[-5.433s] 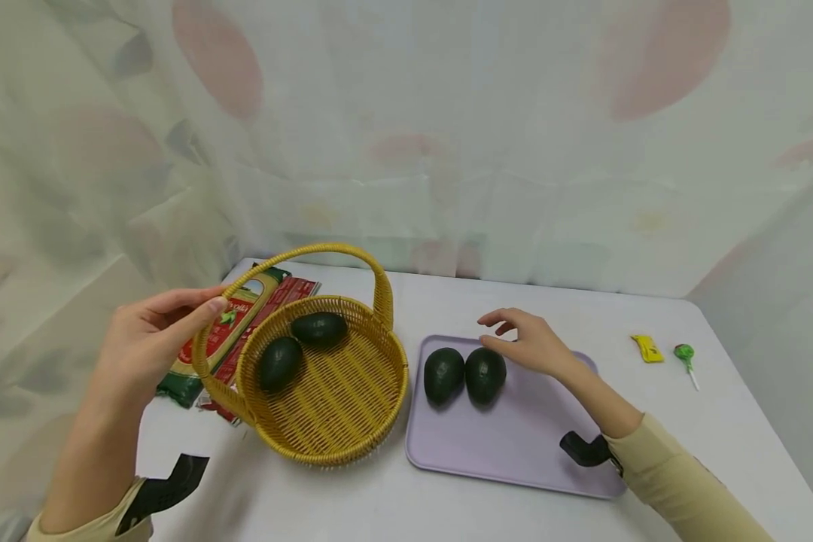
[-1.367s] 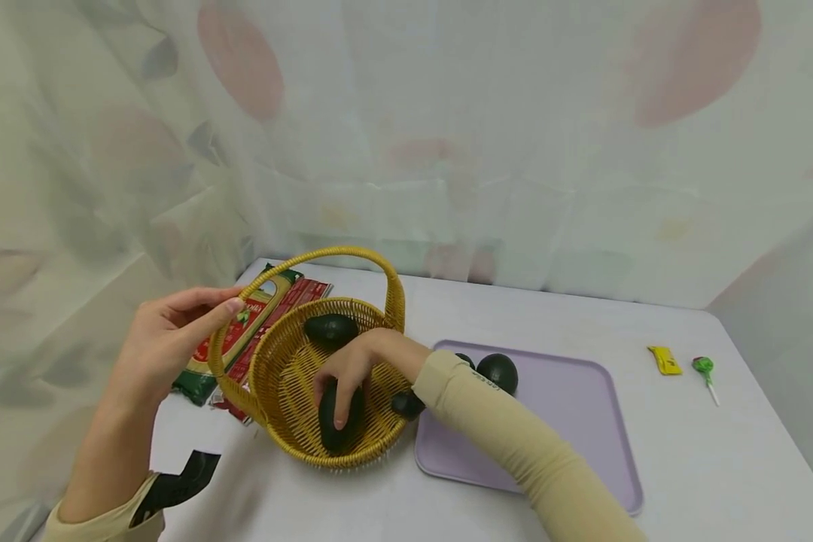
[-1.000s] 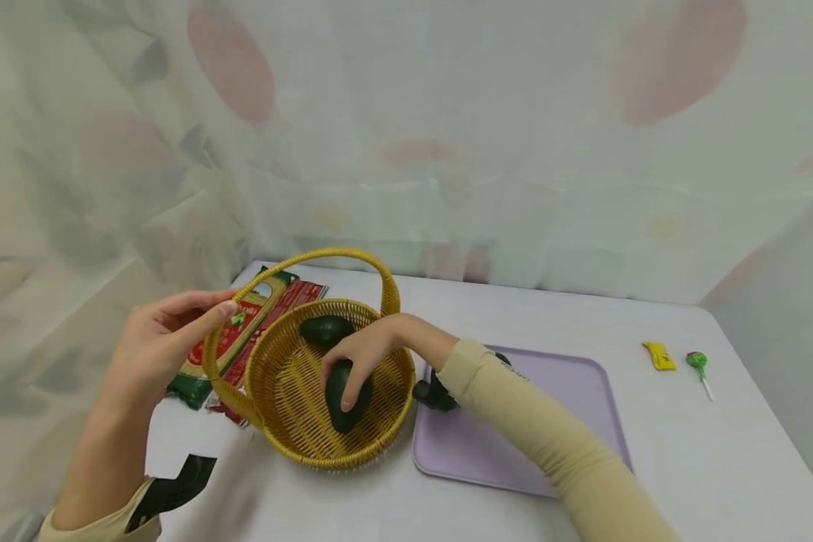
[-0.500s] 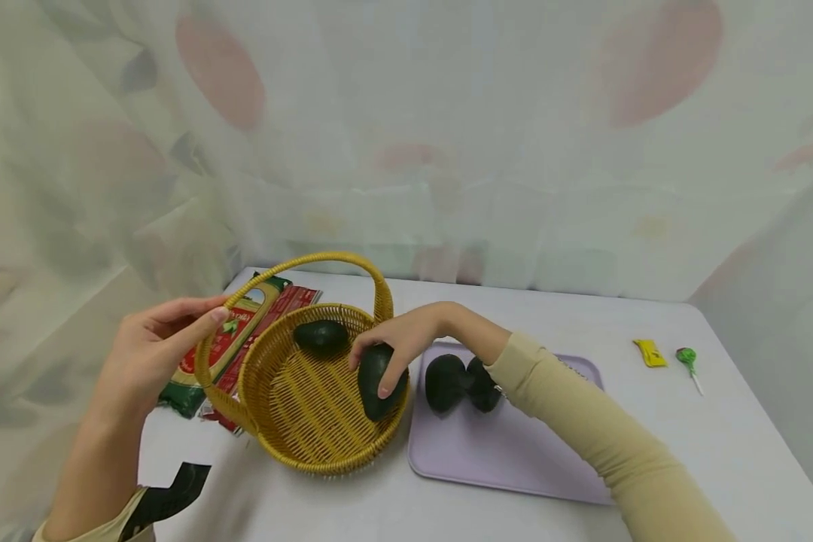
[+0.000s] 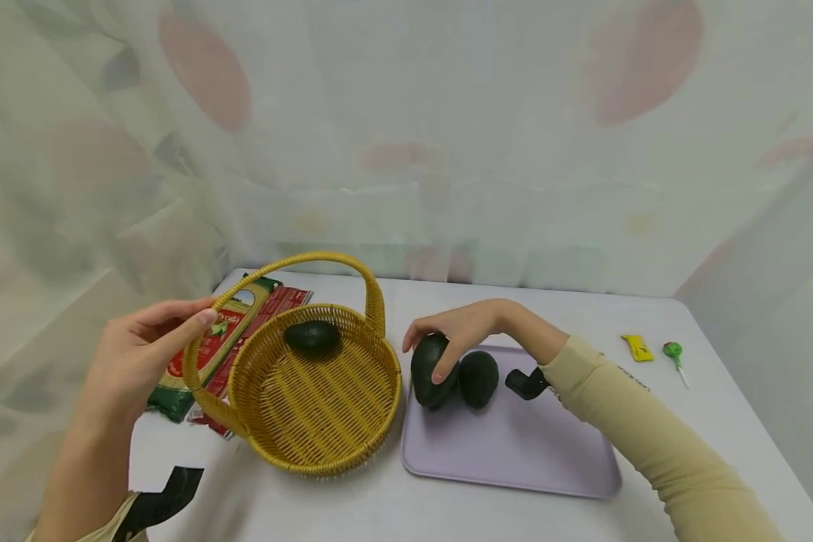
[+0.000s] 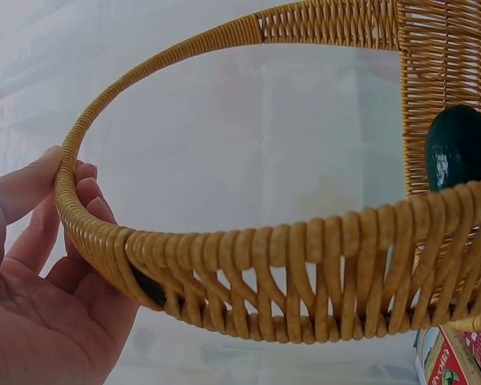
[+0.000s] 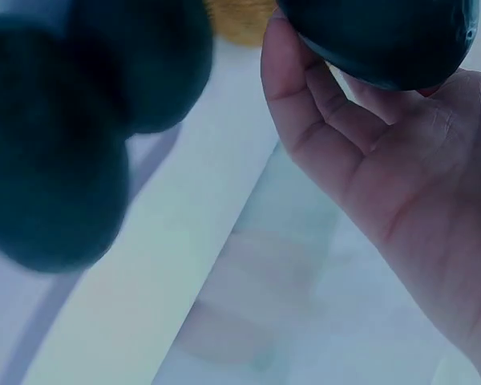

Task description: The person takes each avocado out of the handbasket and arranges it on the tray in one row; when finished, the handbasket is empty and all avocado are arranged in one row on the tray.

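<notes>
my left hand pinches the basket handle at about 9 o'clock, thumb and fingers curled round it. one avocado lies inside at 12 o'clock. my right hand grips another avocado over the tray, at 3 o'clock of the basket, just beside a further avocado.

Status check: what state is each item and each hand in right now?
Basket: tilted, handle gripped by left hand.
Avocado in basket: lying loose.
Held avocado: gripped by right hand, over the tray's left end.
Tray: flat on table.
Tray avocado: resting on tray.
Lollipop: untouched.
</notes>
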A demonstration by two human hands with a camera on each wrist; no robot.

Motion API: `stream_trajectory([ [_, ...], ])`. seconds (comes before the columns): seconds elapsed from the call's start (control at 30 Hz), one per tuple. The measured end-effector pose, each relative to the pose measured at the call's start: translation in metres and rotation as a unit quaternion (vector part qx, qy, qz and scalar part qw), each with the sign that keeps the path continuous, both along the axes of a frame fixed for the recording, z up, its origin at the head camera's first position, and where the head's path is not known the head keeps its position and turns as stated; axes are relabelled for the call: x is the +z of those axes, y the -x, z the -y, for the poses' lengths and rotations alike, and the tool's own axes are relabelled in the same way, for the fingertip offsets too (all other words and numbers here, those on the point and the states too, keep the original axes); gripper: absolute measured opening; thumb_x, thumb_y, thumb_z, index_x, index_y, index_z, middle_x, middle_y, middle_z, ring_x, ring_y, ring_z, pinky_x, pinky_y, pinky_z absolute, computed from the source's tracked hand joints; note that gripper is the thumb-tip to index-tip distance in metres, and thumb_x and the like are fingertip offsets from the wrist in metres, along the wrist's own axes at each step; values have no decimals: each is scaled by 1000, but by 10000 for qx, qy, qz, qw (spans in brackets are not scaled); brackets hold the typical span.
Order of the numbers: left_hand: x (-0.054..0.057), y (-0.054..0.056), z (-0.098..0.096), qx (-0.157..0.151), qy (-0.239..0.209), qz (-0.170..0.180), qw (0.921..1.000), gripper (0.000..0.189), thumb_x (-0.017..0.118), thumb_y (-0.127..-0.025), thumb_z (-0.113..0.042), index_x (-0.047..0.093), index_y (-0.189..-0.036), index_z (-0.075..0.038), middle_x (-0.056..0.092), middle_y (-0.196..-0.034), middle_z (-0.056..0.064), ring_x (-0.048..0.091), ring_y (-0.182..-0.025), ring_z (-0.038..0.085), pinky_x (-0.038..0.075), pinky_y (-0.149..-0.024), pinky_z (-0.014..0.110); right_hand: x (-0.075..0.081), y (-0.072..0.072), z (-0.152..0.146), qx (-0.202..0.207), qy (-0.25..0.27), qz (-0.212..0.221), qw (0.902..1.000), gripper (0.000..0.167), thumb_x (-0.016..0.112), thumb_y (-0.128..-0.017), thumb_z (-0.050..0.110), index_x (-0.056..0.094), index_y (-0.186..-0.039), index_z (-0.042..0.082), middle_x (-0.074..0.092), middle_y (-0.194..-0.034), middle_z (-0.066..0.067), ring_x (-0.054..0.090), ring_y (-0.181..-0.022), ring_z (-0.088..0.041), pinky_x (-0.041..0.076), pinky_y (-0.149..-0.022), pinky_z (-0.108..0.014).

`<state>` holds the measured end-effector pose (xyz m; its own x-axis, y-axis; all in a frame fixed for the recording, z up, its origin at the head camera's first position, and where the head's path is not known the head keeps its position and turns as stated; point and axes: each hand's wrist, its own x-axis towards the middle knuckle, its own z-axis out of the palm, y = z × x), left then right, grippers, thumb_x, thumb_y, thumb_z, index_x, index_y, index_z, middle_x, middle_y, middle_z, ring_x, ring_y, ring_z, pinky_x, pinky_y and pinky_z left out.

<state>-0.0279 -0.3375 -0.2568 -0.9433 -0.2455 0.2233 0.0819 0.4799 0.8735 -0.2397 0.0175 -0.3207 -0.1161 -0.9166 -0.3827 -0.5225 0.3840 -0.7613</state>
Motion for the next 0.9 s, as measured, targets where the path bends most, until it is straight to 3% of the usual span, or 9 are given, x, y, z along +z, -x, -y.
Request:
stream_trajectory([
  [0.27,-2,1,0,-51,-161,-158,9997,22,65,-95,-11,72,-115,-8,69,-98,-10,57,-84,9,50,-63,16,-5,2,-38,-485,-146,110,9987,63,79,-79,36,48,-132,19,50,-130,5,45,-121,-13,37,-102,-36],
  [0.57,-3,2,2,-88,-490,-157,9986,21,66,-94,-10,73,-113,-8,69,-97,-9,57,-83,9,50,-61,16,-15,3,-80,-946,-268,221,9949,54,80,-80,31,52,-125,18,52,-124,0,47,-115,-18,40,-95,-37],
  [0.9,-4,3,3,-141,-758,-165,9969,18,65,-94,-9,73,-110,-7,69,-103,-12,57,-85,8,50,-62,16,-32,1,-120,-1315,-308,79,9908,49,79,-79,34,55,-120,21,52,-124,1,44,-116,-18,37,-96,-36],
])
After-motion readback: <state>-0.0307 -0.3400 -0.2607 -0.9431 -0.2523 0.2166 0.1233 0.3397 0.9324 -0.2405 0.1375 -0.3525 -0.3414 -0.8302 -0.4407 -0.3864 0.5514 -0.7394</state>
